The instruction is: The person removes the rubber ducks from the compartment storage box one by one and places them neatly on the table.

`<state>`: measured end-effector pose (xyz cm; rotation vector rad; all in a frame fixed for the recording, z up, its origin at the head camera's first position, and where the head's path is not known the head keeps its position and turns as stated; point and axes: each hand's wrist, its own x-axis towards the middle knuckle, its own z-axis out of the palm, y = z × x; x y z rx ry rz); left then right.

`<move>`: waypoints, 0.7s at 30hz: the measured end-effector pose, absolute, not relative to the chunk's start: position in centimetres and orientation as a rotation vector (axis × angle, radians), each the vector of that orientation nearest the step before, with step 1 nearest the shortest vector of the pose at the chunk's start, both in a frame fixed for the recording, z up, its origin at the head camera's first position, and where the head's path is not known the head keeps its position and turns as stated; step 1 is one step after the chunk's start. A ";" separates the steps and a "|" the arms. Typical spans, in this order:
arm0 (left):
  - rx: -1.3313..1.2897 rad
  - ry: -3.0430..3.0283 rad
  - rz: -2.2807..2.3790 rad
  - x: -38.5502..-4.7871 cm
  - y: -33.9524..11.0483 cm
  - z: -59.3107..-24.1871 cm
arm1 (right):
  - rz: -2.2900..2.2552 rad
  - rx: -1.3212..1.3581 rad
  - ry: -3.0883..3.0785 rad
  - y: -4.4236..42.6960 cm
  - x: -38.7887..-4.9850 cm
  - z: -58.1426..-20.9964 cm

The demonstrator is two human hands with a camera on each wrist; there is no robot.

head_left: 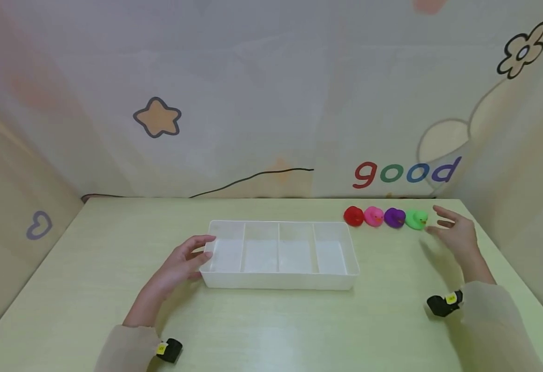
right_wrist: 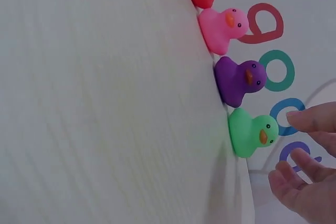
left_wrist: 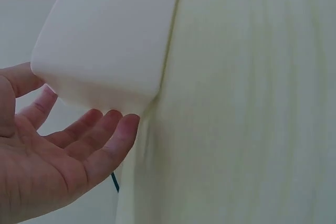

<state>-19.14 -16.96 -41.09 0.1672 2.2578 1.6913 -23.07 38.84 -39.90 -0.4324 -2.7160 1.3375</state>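
A white tray [head_left: 278, 281] with several compartments sits on the table. My left hand [head_left: 183, 263] holds its left end, fingertips over the rim; in the left wrist view, bent fingers [left_wrist: 123, 135] are against the end wall of the tray [left_wrist: 105, 35]. Beyond the tray's right end stands a row of small toy ducks: red [head_left: 353, 216], pink [head_left: 374, 216], purple [head_left: 394, 217] and green [head_left: 417, 219]. Just right of the green duck is my right hand [head_left: 457, 235], thumb and fingers spread apart with nothing between them. The right wrist view shows a gap between the fingertips and the green duck [right_wrist: 249, 134].
The pale wooden table [head_left: 271, 330] runs back to a printed cloth wall [head_left: 253, 103] with coloured "good" lettering above the ducks. More cloth hangs along the left and right sides. The ducks stand close to the table's back edge.
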 end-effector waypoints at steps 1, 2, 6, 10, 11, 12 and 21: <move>0.179 2.279 1.663 -19.2 -17.1 -41.0 | 1.351 -0.433 -2.702 38.6 -22.9 -39.9; 0.191 2.292 1.641 -19.3 -17.1 -40.9 | 1.367 -0.425 -2.690 38.3 -22.6 -39.9; 0.243 2.337 1.561 -19.6 -17.4 -40.6 | 1.402 -0.341 -2.696 37.0 -21.6 -39.9; 0.269 2.377 1.530 -19.5 -17.9 -40.4 | 1.388 -0.188 -2.751 35.5 -20.9 -39.6; 0.273 2.389 1.528 -19.4 -18.0 -40.4 | 1.370 -0.152 -2.771 35.1 -20.7 -39.4; 0.270 2.404 1.521 -19.3 -18.1 -40.4 | 1.355 -0.120 -2.791 34.7 -20.5 -39.2; 0.360 2.570 1.405 -17.2 -19.4 -39.8 | 1.251 0.175 -2.905 31.3 -18.9 -37.9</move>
